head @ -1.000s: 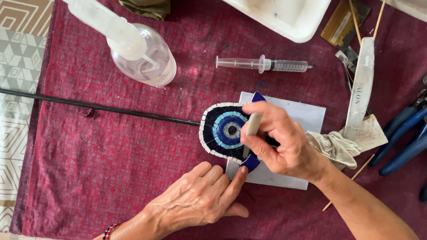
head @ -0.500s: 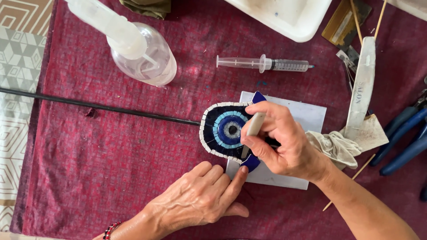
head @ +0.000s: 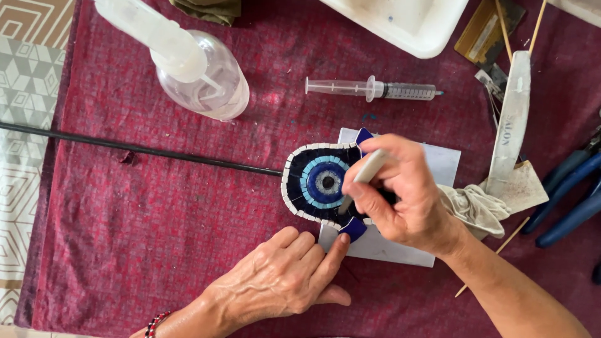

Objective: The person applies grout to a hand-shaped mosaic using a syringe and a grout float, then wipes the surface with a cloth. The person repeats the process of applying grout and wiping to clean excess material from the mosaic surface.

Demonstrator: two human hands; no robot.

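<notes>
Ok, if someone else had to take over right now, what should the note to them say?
Right hand: fingers closed on a pale stick tool, tip on the mosaic eye piece.
Left hand: flat on the red cloth, fingertip at the piece's lower blue edge.
The piece lies on a white tile; syringe and pump bottle lie behind.
Done: rings of small tiles laid.
Left: cannot tell.

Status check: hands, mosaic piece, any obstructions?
Right hand grips pale stick tool on round blue-and-white mosaic eye. Left hand flat, fingertip at its lower edge. Nothing blocking.
</notes>
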